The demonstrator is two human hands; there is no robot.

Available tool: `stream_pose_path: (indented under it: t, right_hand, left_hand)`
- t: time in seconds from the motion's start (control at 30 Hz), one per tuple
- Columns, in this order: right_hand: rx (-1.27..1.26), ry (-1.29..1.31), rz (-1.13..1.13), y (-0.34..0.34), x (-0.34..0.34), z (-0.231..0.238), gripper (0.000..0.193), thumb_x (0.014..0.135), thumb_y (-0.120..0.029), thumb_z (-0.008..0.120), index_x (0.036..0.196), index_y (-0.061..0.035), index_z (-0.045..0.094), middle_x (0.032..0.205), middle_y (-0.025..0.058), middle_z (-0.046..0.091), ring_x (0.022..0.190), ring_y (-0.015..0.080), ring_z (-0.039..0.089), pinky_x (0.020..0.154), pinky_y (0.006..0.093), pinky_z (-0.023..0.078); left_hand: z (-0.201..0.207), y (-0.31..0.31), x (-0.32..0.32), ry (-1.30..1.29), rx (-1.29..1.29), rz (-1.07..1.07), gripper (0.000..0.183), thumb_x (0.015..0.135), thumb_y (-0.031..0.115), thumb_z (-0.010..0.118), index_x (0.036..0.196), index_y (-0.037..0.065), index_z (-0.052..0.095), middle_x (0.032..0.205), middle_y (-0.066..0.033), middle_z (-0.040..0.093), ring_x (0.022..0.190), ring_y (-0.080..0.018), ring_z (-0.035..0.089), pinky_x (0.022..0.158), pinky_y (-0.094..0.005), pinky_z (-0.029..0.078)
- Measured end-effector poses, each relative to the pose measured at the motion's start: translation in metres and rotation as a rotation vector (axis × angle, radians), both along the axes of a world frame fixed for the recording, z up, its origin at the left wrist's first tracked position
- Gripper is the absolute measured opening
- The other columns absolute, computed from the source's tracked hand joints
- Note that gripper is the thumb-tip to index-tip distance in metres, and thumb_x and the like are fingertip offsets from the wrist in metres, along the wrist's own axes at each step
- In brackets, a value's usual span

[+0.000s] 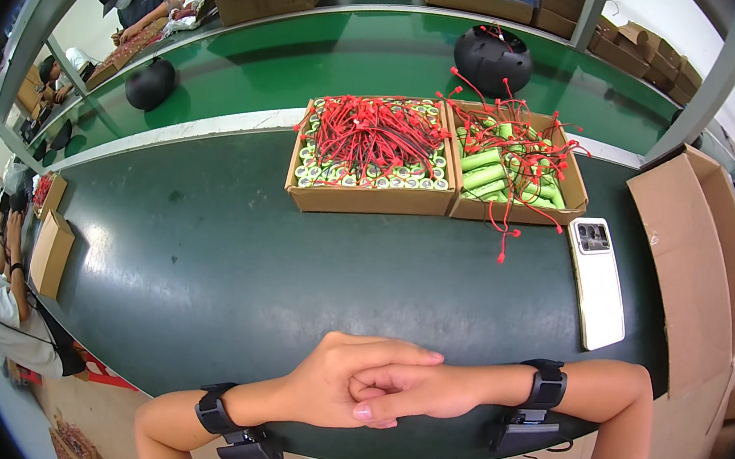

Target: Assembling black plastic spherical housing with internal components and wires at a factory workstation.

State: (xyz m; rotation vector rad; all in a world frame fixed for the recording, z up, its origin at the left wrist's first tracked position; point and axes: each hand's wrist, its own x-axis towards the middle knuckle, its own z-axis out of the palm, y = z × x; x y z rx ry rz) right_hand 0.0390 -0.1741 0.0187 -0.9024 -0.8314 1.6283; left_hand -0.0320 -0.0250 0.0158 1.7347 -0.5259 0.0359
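My left hand (324,384) and my right hand (431,391) are clasped together over the near edge of the dark green table (228,278). Their fingers are closed around each other, and no object shows between them. Beyond them stand two open cardboard boxes side by side. The left box (379,201) holds upright green cylindrical battery cells (404,180) under a heap of red and black wire leads (377,134). In the right box (513,212), green cells (484,172) lie loosely among more leads. A white phone (598,290) lies right of the boxes, camera side up.
An open carton (686,263) stands at the table's right edge. Behind the table, a green conveyor belt (313,62) carries a round black housing (493,61) and another black housing (150,84). Metal posts flank the table. Other people sit at left; a small box (51,254) is beside them.
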Motion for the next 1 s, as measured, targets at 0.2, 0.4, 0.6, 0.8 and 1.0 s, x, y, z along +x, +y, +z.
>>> stream_pose_path:
  t: [0.2,0.4,0.6,0.8,1.0]
  right_hand:
    - [-0.02,-0.032,0.027,-0.002,0.002,0.001,0.029,0.095,-0.027,0.051,0.077,-0.0063,0.042,0.069,-0.0006,0.044,0.064,0.0077,0.041,0.058,0.0232,0.036]
    - [-0.039,0.043,0.051,-0.002,0.006,0.005,0.027,0.097,-0.029,0.05,0.084,-0.0057,0.048,0.075,-0.0025,0.046,0.07,0.0055,0.043,0.062,0.022,0.036]
    - [0.099,-0.189,-0.148,-0.007,0.017,0.013,0.023,0.098,-0.028,0.047,0.09,-0.0071,0.052,0.075,-0.0038,0.046,0.07,0.0047,0.044,0.061,0.022,0.037]
    - [0.226,-0.621,-0.536,-0.005,0.051,0.09,0.016,0.092,-0.018,0.058,0.094,-0.0018,0.06,0.083,-0.0001,0.06,0.075,0.006,0.055,0.066,0.0216,0.045]
    - [0.13,-1.444,-0.919,0.043,0.116,0.093,0.022,0.078,-0.016,0.067,0.088,0.0038,0.067,0.074,0.0108,0.066,0.07,0.017,0.063,0.067,0.0298,0.05]
  left_hand:
    - [0.001,0.002,-0.003,0.04,0.058,-0.004,0.063,0.056,0.011,0.084,0.115,0.003,0.062,0.109,-0.0136,0.066,0.091,-0.0265,0.068,0.075,-0.0323,0.055]
    - [0.004,0.0,-0.001,0.035,0.045,0.019,0.063,0.056,0.009,0.083,0.115,0.003,0.061,0.109,-0.0138,0.066,0.091,-0.0262,0.067,0.076,-0.0324,0.055]
    - [0.01,0.002,0.004,-0.121,-0.032,0.071,0.059,0.062,0.008,0.08,0.116,-0.001,0.059,0.108,-0.0152,0.065,0.095,-0.0264,0.065,0.082,-0.0339,0.051]
    - [-0.003,0.009,0.003,0.125,-0.484,0.34,0.037,0.083,0.005,0.064,0.117,0.0,0.05,0.113,-0.0078,0.047,0.099,-0.0159,0.055,0.083,-0.0289,0.046]
    - [-0.006,0.008,0.009,0.163,-0.42,0.315,0.011,0.093,0.008,0.05,0.091,0.001,0.058,0.092,-0.0043,0.055,0.08,-0.0111,0.056,0.074,-0.0265,0.045]
